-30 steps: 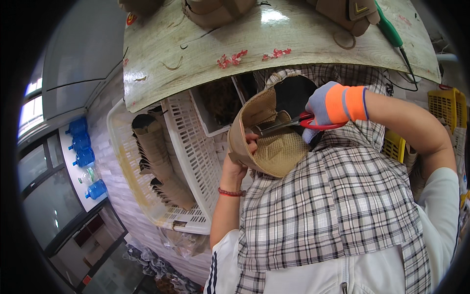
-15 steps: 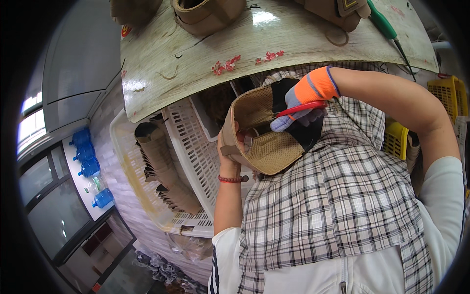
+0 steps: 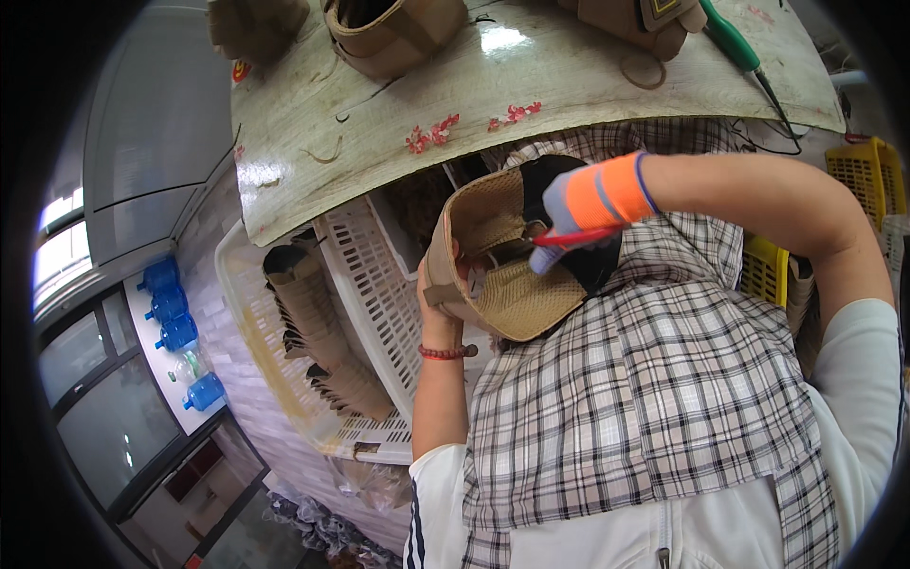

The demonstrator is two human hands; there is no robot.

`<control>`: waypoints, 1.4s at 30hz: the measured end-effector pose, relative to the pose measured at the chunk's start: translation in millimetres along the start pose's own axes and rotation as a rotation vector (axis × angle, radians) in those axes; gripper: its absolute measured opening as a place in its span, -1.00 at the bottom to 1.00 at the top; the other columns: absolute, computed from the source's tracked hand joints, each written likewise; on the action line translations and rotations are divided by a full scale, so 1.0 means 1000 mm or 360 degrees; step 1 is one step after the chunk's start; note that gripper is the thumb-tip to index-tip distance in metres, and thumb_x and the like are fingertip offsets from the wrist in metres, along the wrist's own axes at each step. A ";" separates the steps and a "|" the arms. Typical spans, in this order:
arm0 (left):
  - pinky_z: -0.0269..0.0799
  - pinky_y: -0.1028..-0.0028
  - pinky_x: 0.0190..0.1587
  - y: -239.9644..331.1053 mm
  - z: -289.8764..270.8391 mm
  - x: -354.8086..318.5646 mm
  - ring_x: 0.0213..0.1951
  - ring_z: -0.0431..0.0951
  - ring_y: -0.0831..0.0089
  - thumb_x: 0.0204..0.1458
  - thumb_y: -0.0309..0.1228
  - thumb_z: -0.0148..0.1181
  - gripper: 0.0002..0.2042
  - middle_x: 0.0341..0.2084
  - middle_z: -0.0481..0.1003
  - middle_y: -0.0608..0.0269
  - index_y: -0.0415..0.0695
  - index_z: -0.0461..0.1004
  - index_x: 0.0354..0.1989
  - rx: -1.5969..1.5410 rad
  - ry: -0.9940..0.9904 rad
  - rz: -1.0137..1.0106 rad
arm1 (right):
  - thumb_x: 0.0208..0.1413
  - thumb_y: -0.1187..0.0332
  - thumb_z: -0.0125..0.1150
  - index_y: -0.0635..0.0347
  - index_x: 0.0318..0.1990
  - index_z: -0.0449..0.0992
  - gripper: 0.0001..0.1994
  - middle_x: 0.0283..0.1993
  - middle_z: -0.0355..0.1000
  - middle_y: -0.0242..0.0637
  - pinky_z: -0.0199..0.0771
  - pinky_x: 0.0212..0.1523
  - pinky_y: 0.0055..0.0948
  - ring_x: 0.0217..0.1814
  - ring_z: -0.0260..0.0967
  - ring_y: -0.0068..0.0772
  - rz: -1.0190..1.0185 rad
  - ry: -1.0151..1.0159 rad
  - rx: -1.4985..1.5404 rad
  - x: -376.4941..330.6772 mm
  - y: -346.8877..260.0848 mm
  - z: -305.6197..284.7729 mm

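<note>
A tan piece with mesh lining and a black section [image 3: 536, 308], shaped like a boot upper, is held in front of my apron with its opening facing up. My left hand [image 3: 439, 324] grips its left wall, partly hidden behind it, with fingers showing inside. Over the opening is my right hand [image 3: 590, 204], in a grey glove with an orange cuff. It is closed around red-handled scissors [image 3: 580, 236]. Their tips point into the piece, and the tip area is blurred.
Ahead, a worn table [image 3: 379, 114] carries more tan pieces [image 3: 393, 33] and a green-handled tool [image 3: 730, 38]. At left, a white plastic basket [image 3: 365, 284] stands beside another holding stacked tan pieces [image 3: 322, 332]. Yellow crates [image 3: 766, 270] are at right; blue water bottles [image 3: 176, 332] stand farther left.
My right hand has turned, and the scissors have shifted slightly down and left over the opening. The left hand still holds the tan piece in nearly the same place.
</note>
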State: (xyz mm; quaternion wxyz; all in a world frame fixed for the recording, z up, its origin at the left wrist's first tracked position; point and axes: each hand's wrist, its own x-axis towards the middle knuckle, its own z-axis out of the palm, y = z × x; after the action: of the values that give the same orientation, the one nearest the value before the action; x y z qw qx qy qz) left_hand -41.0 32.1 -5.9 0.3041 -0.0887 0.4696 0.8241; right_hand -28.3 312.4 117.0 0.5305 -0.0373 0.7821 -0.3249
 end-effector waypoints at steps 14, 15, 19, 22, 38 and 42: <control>0.39 0.24 0.22 -0.028 -0.008 0.026 0.17 0.41 0.33 0.17 -0.42 0.25 -0.55 0.15 0.44 0.23 -0.13 0.37 0.24 0.0184 -0.0203 0.0087 | 0.08 -0.58 -0.48 0.34 -0.14 0.61 0.04 -0.52 0.36 -0.35 0.45 -0.49 -0.51 -0.51 0.35 -0.51 -0.0467 -0.0753 0.0590 0.009 0.107 -0.002; 0.36 0.31 0.23 -0.034 -0.020 0.029 0.17 0.42 0.37 0.20 -0.40 0.20 -0.57 0.15 0.43 0.23 -0.15 0.37 0.24 0.0395 -0.0244 0.0166 | 0.08 -0.58 -0.47 0.34 -0.13 0.61 0.04 -0.53 0.35 -0.36 0.45 -0.50 -0.51 -0.51 0.35 -0.52 -0.0452 -0.0756 0.0565 0.010 0.103 -0.005; 0.42 0.23 0.20 -0.048 -0.041 0.035 0.14 0.43 0.33 0.13 -0.39 0.30 -0.52 0.11 0.45 0.24 -0.14 0.37 0.23 0.0111 -0.0270 0.0000 | 0.09 -0.57 -0.44 0.32 -0.17 0.63 0.01 -0.54 0.32 -0.40 0.41 -0.49 -0.53 -0.50 0.33 -0.53 -0.0404 -0.0808 0.0490 0.015 0.092 -0.024; 0.43 0.24 0.19 -0.032 -0.015 0.030 0.12 0.43 0.34 0.12 -0.38 0.32 -0.51 0.10 0.46 0.26 -0.15 0.37 0.23 -0.0088 -0.0140 -0.0149 | 0.15 -0.52 -0.37 0.31 -0.21 0.64 -0.05 -0.55 0.33 -0.41 0.39 -0.53 -0.53 -0.53 0.31 -0.56 -0.0382 -0.0714 0.0411 0.012 0.084 -0.031; 0.37 0.35 0.18 0.060 0.049 -0.044 0.06 0.51 0.30 0.25 -0.33 0.01 -0.66 -0.03 0.57 0.14 -0.28 0.50 0.08 0.0607 -0.0537 0.0443 | 0.07 -0.25 0.27 0.27 -0.32 0.57 -0.39 -0.66 0.33 -0.39 0.30 -0.58 -0.37 -0.64 0.29 -0.50 -0.0802 0.0086 -0.0204 -0.009 0.108 -0.002; 0.38 0.17 0.18 0.139 0.078 -0.105 -0.05 0.60 0.16 0.11 -0.49 0.00 -0.68 -0.10 0.60 0.00 -0.27 0.56 -0.01 0.2209 -0.0129 0.1320 | 0.12 -0.11 0.31 0.16 -0.38 0.58 -0.55 -0.63 0.34 -0.47 0.26 -0.60 -0.50 -0.62 0.28 -0.63 -0.0358 -0.0009 0.0465 -0.053 0.123 0.016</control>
State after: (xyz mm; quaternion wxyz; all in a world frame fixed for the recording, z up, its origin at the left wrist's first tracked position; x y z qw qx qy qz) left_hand -27.2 0.5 182.0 -0.0239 0.3316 0.8573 0.3931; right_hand 43.9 422.8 88.9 0.4928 -0.0478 0.7160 -0.4922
